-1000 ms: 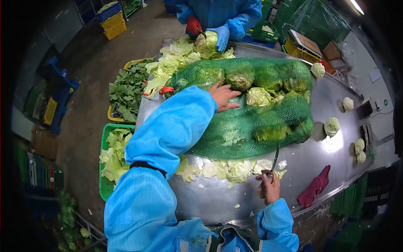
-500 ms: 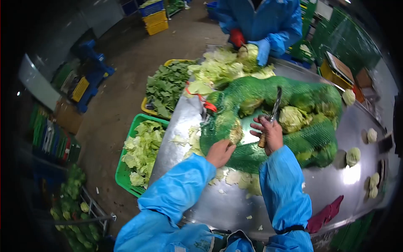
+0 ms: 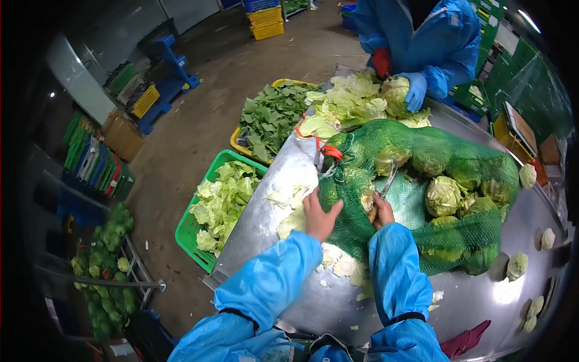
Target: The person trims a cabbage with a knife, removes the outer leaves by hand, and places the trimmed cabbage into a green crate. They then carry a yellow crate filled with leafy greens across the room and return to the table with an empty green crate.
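Observation:
A green mesh bag [image 3: 416,145] full of cabbages lies across the steel table. Its slit side gapes in the middle, baring a pale cabbage [image 3: 443,196]. At the bag's left end, my left hand [image 3: 319,216] rests against the netting, thumb and fingers apart. My right hand [image 3: 381,212] is closed round a knife [image 3: 391,178], whose thin curved blade points up and away over the opening. Between my hands sits a cabbage [image 3: 367,198] with a pale base, partly under the netting. The knife's handle is mostly hidden by my fingers.
Loose leaves [image 3: 289,199] and trimmings lie on the steel table [image 3: 307,289]. Left of it stand a green crate of leaves [image 3: 196,235] and a yellow-rimmed crate of greens [image 3: 274,114]. Opposite, a person in blue holds a cabbage [image 3: 396,90]. Several trimmed pieces [image 3: 517,265] line the right edge.
My view has shifted, so the scene sits further right. My right hand has moved left and down to the near cabbage with the knife. My left hand's fingers have spread at the netting.

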`<move>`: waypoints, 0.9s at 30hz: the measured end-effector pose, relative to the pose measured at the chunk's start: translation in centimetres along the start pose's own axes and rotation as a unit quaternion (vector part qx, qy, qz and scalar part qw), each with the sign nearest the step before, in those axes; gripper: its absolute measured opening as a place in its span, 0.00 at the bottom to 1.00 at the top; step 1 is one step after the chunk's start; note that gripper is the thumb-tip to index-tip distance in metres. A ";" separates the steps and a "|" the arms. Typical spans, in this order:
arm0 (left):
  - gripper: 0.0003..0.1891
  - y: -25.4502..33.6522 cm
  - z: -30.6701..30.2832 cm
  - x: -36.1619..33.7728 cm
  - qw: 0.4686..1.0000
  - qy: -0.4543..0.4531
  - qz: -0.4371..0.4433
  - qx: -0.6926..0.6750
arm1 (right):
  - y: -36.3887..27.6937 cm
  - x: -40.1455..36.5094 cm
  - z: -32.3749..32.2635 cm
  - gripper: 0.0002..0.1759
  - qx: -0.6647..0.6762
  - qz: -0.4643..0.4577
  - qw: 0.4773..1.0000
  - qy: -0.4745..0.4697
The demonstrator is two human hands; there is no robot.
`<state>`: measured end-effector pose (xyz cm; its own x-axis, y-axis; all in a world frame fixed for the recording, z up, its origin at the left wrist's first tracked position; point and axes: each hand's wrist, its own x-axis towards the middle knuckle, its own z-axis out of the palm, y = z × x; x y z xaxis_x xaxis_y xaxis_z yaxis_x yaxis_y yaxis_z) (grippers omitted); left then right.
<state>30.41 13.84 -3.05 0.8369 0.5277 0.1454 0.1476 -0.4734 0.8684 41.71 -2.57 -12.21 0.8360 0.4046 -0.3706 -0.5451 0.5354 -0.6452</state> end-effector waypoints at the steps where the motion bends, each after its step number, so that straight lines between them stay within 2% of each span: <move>1: 0.37 -0.8 0.5 0.8 0.990 -0.023 -0.116 -0.078 | -0.2 -0.6 0.3 0.19 0.042 0.023 0.998 -0.029; 2: 0.41 -0.7 1.0 1.1 0.993 -0.018 -0.105 -0.048 | -0.4 -0.9 0.2 0.20 0.005 0.030 0.999 -0.020; 3: 0.41 -0.7 1.3 1.6 0.994 -0.014 -0.102 -0.049 | -0.4 -1.4 0.2 0.20 0.003 0.028 0.999 -0.025; 5: 0.41 -0.9 1.9 2.1 0.964 -0.048 -0.160 -0.206 | -0.5 -3.0 0.5 0.21 -0.120 -0.096 0.985 0.082; 6: 0.39 -2.3 3.0 2.3 0.929 -0.063 -0.167 -0.325 | -1.7 -5.1 2.1 0.22 -0.160 -0.115 0.974 0.107; 7: 0.39 -1.7 3.4 2.1 0.928 -0.061 -0.171 -0.326 | -3.1 -8.1 3.8 0.24 -0.201 -0.131 0.961 0.135; 8: 0.39 -0.3 3.7 2.0 0.895 -0.049 -0.207 -0.392 | -3.7 -10.1 4.0 0.26 -0.262 -0.181 0.936 0.153; 9: 0.38 0.5 4.1 1.8 0.855 -0.039 -0.245 -0.455 | -4.8 -13.0 6.6 0.27 -0.303 -0.272 0.902 0.143; 10: 0.35 0.1 4.6 2.2 0.729 -0.164 -0.328 -0.578 | -5.3 -15.2 7.5 0.28 -0.333 -0.323 0.875 0.140; 11: 0.30 0.7 4.7 2.4 0.618 -0.244 -0.338 -0.667 | -5.7 -17.4 8.3 0.28 -0.362 -0.373 0.843 0.140; 12: 0.28 0.6 6.8 1.3 0.725 -0.223 -0.205 -0.619 | -6.4 -19.4 9.4 0.28 -0.351 -0.415 0.832 0.110; 13: 0.28 2.2 6.4 1.0 0.774 -0.201 -0.130 -0.587 | -7.0 -20.8 9.8 0.29 -0.339 -0.456 0.819 0.077; 15: 0.28 5.5 5.4 0.6 0.856 -0.127 0.009 -0.501 | -7.7 -22.9 8.8 0.30 -0.193 -0.423 0.885 0.029; 16: 0.29 4.5 4.8 1.6 0.773 -0.240 -0.074 -0.583 | -8.1 -23.4 8.4 0.29 -0.209 -0.406 0.886 0.083; 17: 0.30 3.0 4.0 2.7 0.667 -0.341 -0.156 -0.644 | -8.5 -24.0 8.2 0.29 -0.237 -0.364 0.894 0.113; 19: 0.32 -0.4 2.1 4.8 0.416 -0.497 -0.291 -0.704 | -7.7 -24.9 6.8 0.28 -0.224 -0.269 0.931 0.107; 20: 0.31 -2.3 2.1 4.8 0.584 -0.425 -0.251 -0.644 | -6.6 -25.2 5.6 0.28 -0.243 -0.229 0.937 0.099; 21: 0.31 -3.8 1.5 4.2 0.730 -0.332 -0.205 -0.561 | -5.2 -25.6 4.4 0.28 -0.264 -0.186 0.942 0.089; 23: 0.33 -3.1 -4.4 2.5 0.841 -0.341 -0.241 -0.343 | -2.2 -27.0 2.2 0.27 -0.264 -0.143 0.950 0.084; 24: 0.37 -5.5 -5.3 1.3 0.892 -0.308 -0.164 -0.288 | -0.8 -27.7 1.1 0.26 -0.276 -0.130 0.949 0.085; 25: 0.38 -7.1 -7.4 -0.5 0.928 -0.276 -0.104 -0.229 | -0.3 -28.9 0.8 0.23 -0.320 -0.088 0.938 0.100; 26: 0.36 -7.6 -10.1 -2.6 0.947 -0.249 -0.090 -0.180 | 0.2 -29.9 0.8 0.21 -0.356 -0.053 0.927 0.108; 27: 0.33 -8.1 -13.1 -5.1 0.950 -0.226 -0.104 -0.190 | 1.6 -30.2 -1.1 0.20 -0.386 -0.054 0.917 0.086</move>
<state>18.04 24.20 -4.65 0.9640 0.1854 -0.1908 0.2047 -0.0588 0.9771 15.63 -14.76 -2.78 0.9161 0.2216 -0.3341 -0.3073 -0.1469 -0.9402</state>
